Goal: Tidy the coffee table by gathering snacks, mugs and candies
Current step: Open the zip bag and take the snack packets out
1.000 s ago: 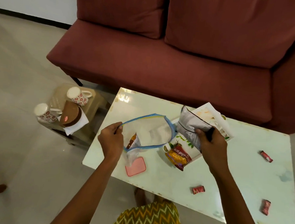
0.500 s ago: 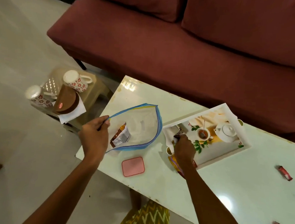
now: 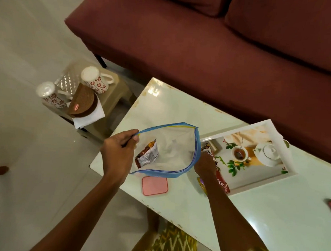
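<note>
**Bag held open over the surface**

The left hand (image 3: 117, 157) pinches the zip bag's (image 3: 171, 150) rim, one snack packet (image 3: 147, 155) inside. The right hand (image 3: 204, 165), fingers seemingly closed on a packet (image 3: 222, 182), reaches the tray (image 3: 285, 149).

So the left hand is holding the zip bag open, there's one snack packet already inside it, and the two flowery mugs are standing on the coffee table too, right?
Not quite. In the head view the two flowery mugs stand on the small stool beside the coffee table, not on it. The rest holds: the left hand holds the zip bag open, with one snack packet inside.
</note>
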